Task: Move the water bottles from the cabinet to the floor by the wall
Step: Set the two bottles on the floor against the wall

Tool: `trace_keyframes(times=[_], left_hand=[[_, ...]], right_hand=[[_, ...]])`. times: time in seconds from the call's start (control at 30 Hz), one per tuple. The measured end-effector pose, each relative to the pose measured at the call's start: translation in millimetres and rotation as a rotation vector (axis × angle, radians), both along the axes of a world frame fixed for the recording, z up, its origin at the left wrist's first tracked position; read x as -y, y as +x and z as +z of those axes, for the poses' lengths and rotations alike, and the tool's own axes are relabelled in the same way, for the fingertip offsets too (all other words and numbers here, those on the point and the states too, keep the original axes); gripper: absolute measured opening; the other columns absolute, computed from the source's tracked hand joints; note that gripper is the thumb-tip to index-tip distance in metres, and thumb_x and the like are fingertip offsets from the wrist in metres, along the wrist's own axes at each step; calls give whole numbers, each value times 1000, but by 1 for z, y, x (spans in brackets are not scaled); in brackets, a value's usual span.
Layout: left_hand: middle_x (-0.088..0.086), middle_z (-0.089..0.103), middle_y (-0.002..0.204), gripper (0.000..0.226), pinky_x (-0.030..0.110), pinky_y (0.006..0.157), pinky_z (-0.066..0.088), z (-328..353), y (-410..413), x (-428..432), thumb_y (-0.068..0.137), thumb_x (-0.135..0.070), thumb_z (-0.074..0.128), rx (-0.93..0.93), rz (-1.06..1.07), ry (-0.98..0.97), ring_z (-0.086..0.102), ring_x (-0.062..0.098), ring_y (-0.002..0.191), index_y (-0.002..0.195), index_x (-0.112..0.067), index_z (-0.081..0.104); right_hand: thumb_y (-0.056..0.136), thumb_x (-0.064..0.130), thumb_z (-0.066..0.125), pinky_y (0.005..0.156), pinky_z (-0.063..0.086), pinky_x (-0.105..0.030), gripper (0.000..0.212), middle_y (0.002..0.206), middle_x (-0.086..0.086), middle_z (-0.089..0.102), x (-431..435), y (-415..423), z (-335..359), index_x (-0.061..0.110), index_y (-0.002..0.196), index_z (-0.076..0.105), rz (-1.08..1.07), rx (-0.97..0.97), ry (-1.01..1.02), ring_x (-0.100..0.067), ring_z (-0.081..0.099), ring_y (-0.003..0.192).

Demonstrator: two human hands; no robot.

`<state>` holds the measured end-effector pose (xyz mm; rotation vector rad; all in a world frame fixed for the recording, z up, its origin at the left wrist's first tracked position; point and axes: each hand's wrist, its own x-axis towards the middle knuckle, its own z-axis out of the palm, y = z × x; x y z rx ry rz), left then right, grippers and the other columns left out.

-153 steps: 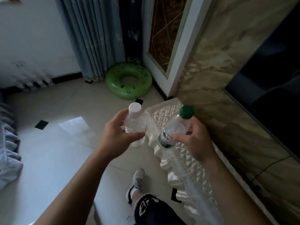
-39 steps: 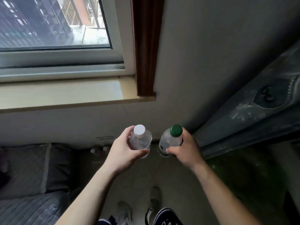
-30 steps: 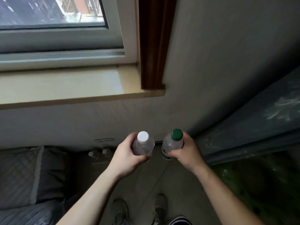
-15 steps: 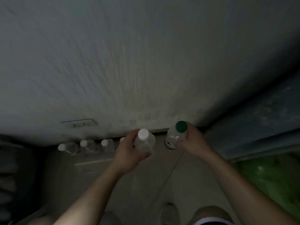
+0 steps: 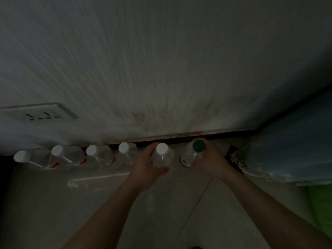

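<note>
My left hand (image 5: 146, 168) grips a clear water bottle with a white cap (image 5: 162, 153). My right hand (image 5: 210, 162) grips a clear bottle with a green cap (image 5: 195, 152). Both bottles are held upright, low down near the foot of the wall (image 5: 161, 69), just right of a row of several white-capped bottles (image 5: 93, 155) that stand on the floor (image 5: 89, 203) along the dark skirting. Whether the held bottles touch the floor I cannot tell. The scene is dim and blurred.
A wall socket (image 5: 38, 113) sits low on the wall at the left. A blue-grey curtain (image 5: 296, 150) hangs down at the right, with part of a green swim ring (image 5: 321, 203) below it. Pale floor tiles lie under my arms.
I have bent down towards the wall. The window has left the view. Both hands have lowered the bottles beside the row on the floor, which now looks larger and closer.
</note>
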<state>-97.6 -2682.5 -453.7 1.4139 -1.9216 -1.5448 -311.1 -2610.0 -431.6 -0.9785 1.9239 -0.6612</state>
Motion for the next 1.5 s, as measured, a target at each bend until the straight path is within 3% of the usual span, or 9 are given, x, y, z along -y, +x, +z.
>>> trace_keyframes(times=[0.23,0.33,0.5,0.63,0.87,1.03,1.2,1.43,1.5], left_hand=[[-27,58,115,73,16,80,51,-41,-10,-3,66,-12,86,-27,23,14,55,-10,105,121,-43,48],[-32,53,113,75,5,75,46,-50,-10,-5,67,-11,85,-25,41,13,50,-18,102,123,-43,45],[-30,56,115,75,12,81,47,-57,-10,-4,67,-10,85,-52,33,-5,53,-15,104,112,-55,44],[-24,58,120,77,15,84,49,-65,-12,-6,67,-8,85,-85,28,-7,54,-11,109,123,-44,48],[-29,52,122,83,-1,78,42,-68,-8,-9,64,-7,87,-90,-2,-18,47,-24,106,129,-38,46],[-23,53,124,88,-4,80,38,-67,-10,-10,63,-10,88,-71,-27,-35,43,-28,106,133,-37,41],[-23,47,133,97,-4,87,34,-57,-6,-10,60,-16,90,-39,-45,-101,40,-21,117,141,-32,38],[-27,42,138,101,17,105,37,-22,-6,-3,60,-24,90,-36,-54,-183,39,-11,125,143,-39,34],[-23,40,142,100,10,104,31,-10,-7,0,61,-28,89,-39,-75,-216,34,-14,128,143,-42,33]], right_hand=[[64,0,80,82,48,-18,60,105,16,62,-8,-6,-57,28,112,58,-58,76,-28,-6,60,99],[61,-1,81,89,49,-24,63,108,12,64,-8,-8,-72,23,115,60,-92,98,-54,-7,61,101],[60,0,81,83,48,-19,64,107,13,64,-7,-6,-80,23,116,60,-118,107,-100,-6,61,100],[58,10,82,86,47,-16,69,110,12,63,-8,1,-78,21,122,57,-141,139,-141,-1,60,100],[52,24,74,82,44,-12,74,111,15,61,-10,8,-74,24,123,54,-145,150,-169,7,56,98],[48,16,74,91,48,-22,76,112,17,60,-11,6,-71,31,119,51,-153,172,-191,-3,59,104],[53,3,84,82,42,-6,84,119,15,55,-16,2,-64,34,121,46,-175,202,-232,15,51,100],[54,32,86,101,35,-25,89,136,17,46,-16,-3,-26,42,131,42,-121,82,-256,-2,42,125],[56,45,82,101,32,-23,86,142,18,42,-14,-3,-8,47,132,42,-102,41,-279,-2,37,129]])
